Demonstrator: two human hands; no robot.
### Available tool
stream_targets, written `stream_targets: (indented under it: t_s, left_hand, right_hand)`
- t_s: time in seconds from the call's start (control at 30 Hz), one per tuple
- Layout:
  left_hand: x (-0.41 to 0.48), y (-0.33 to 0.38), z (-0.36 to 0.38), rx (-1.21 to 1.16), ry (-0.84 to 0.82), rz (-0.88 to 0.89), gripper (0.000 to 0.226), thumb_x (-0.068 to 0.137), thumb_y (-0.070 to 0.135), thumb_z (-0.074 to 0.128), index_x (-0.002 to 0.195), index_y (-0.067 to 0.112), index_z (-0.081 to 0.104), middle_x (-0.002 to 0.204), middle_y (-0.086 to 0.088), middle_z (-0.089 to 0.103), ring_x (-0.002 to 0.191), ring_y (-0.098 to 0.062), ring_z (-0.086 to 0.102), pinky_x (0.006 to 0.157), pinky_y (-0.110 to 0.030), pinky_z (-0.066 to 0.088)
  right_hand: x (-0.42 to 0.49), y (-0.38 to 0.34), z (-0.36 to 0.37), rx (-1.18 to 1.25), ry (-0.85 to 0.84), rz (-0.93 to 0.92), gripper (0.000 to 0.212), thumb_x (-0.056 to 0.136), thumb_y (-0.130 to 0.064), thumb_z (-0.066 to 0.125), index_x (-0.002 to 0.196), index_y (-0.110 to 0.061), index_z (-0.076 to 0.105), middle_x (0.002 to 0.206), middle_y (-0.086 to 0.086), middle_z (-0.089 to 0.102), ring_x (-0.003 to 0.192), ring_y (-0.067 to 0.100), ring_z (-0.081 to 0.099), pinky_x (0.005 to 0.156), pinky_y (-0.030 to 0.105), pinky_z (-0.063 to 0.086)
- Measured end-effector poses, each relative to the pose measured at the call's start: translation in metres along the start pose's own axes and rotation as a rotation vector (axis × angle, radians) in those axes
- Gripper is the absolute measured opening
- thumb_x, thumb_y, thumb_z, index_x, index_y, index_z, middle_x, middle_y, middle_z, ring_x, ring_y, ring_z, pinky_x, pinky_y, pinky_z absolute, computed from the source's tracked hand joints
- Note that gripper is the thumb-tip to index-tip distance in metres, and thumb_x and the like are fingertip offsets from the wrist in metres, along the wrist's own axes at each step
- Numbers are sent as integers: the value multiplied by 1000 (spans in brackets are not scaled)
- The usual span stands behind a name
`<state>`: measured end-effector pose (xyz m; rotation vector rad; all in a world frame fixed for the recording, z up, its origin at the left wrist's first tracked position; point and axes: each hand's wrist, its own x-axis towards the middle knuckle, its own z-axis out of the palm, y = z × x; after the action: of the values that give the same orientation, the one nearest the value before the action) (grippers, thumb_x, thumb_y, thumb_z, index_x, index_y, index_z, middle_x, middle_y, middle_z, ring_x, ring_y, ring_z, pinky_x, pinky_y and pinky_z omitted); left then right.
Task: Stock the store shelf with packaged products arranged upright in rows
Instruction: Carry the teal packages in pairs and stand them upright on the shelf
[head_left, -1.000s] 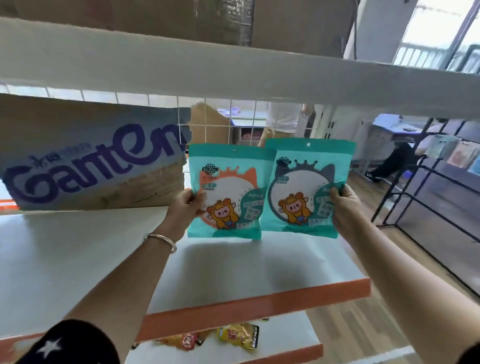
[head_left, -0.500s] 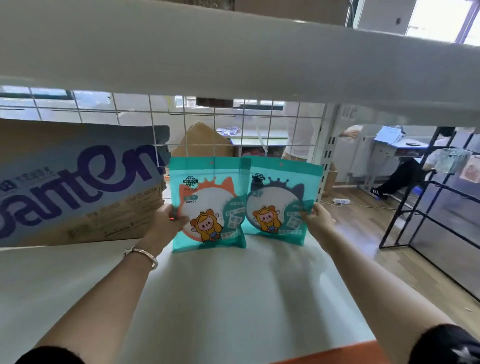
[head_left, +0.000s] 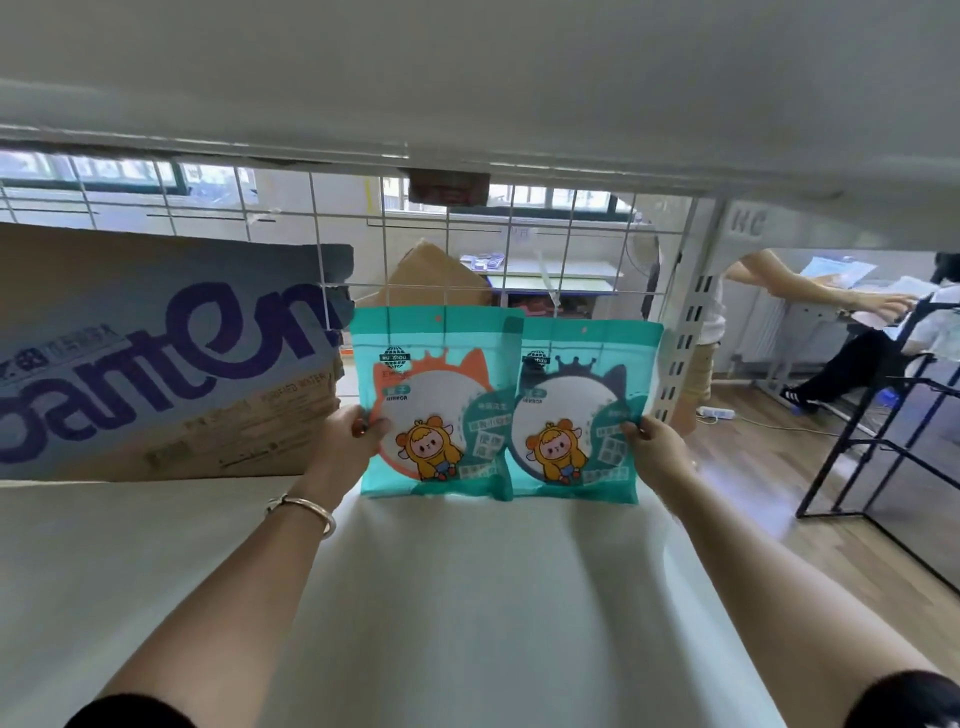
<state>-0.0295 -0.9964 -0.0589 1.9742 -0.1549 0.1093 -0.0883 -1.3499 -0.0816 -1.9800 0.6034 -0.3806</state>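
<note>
Two teal flat packets stand upright side by side at the back of the white shelf (head_left: 467, 597), against the wire grid (head_left: 540, 260). The left packet (head_left: 441, 379) has an orange cat-shaped print and overlaps the right packet (head_left: 576, 395), which has a dark crowned print. My left hand (head_left: 348, 441) grips the left packet's left edge. My right hand (head_left: 657, 449) grips the right packet's right edge. Both packets' bottom edges touch the shelf.
A large cardboard box (head_left: 156, 353) with purple lettering lies on the shelf just left of the packets. The shelf above (head_left: 467, 78) hangs low overhead. Right of the shelf upright (head_left: 685, 332) are a black rack (head_left: 883, 441) and people at a desk.
Both hands carried the packets from above the shelf's front edge to its back and set them down against the wire grid. My head moved in under the upper shelf.
</note>
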Motion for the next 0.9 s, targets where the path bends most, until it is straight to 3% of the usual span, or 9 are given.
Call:
stream_targets:
  t_s: [0.17, 0.33, 0.43, 0.53, 0.63, 0.7, 0.77, 0.83, 0.9]
  left_hand:
    - [1, -1, -13, 116, 25, 70, 24, 90, 23, 56, 96, 0, 53, 99, -16, 63, 87, -31, 64, 76, -51, 55]
    - [0, -5, -15, 169, 36, 88, 25, 91, 28, 55, 97, 4, 54, 97, -12, 64, 84, -29, 65, 72, -50, 56]
    - [-2, -6, -13, 183, 95, 88, 22, 91, 26, 55, 96, 4, 54, 96, -14, 63, 84, -29, 64, 73, -47, 56]
    - [-4, -9, -11, 226, 155, 80, 22, 92, 27, 53, 93, 6, 53, 90, -11, 61, 80, -26, 59, 65, -36, 50]
    - [-10, -13, -10, 228, 165, 78, 24, 92, 31, 53, 93, 8, 51, 81, -4, 57, 74, -21, 55, 52, -23, 36]
    - [-15, -14, -11, 156, 185, 40, 34, 89, 39, 55, 104, 9, 50, 87, -1, 57, 79, -18, 56, 57, -24, 40]
    - [-20, -15, -14, 140, 221, -13, 47, 86, 44, 57, 116, 8, 48, 98, -1, 56, 89, -18, 56, 70, -28, 45]
    - [-29, -18, -20, 250, 188, -12, 44, 86, 36, 59, 118, 7, 49, 106, -6, 60, 95, -23, 58, 77, -33, 48]
    - [-42, -17, -28, 360, 110, 14, 38, 83, 26, 62, 117, 10, 52, 113, -9, 61, 99, -26, 59, 81, -37, 51]
  right_hand:
    - [-29, -23, 0, 101, 27, -37, 20, 99, -19, 41, 98, -8, 57, 88, 2, 62, 78, 17, 60, 78, 38, 53]
    - [-29, -21, 3, 96, 51, -51, 23, 99, -21, 41, 103, -4, 56, 94, 7, 63, 78, 17, 60, 75, 38, 55]
    - [-31, -21, 3, 58, 52, -60, 25, 100, -23, 39, 102, -4, 56, 97, 9, 63, 81, 21, 60, 80, 45, 55]
    - [-32, -20, 5, 56, 77, -63, 24, 99, -25, 40, 101, -6, 55, 101, 9, 63, 85, 22, 61, 78, 43, 55]
    - [-35, -19, 5, 19, 107, -37, 19, 98, -24, 44, 99, -7, 52, 100, 7, 60, 82, 21, 60, 63, 33, 52]
    - [-38, -14, 3, -64, 120, -15, 16, 96, -19, 48, 103, -5, 52, 101, 8, 60, 73, 17, 59, 49, 24, 44]
    - [-43, -10, -1, -141, 135, 31, 19, 92, -11, 48, 108, -2, 53, 104, 11, 61, 70, 17, 59, 44, 21, 39]
    - [-55, -10, -6, -245, 154, 55, 28, 89, -6, 49, 117, -2, 53, 109, 13, 57, 86, 27, 58, 56, 25, 45]
    - [-67, -10, -13, -429, 157, 42, 39, 85, -8, 54, 124, -4, 53, 120, 16, 55, 107, 33, 52, 80, 33, 45]
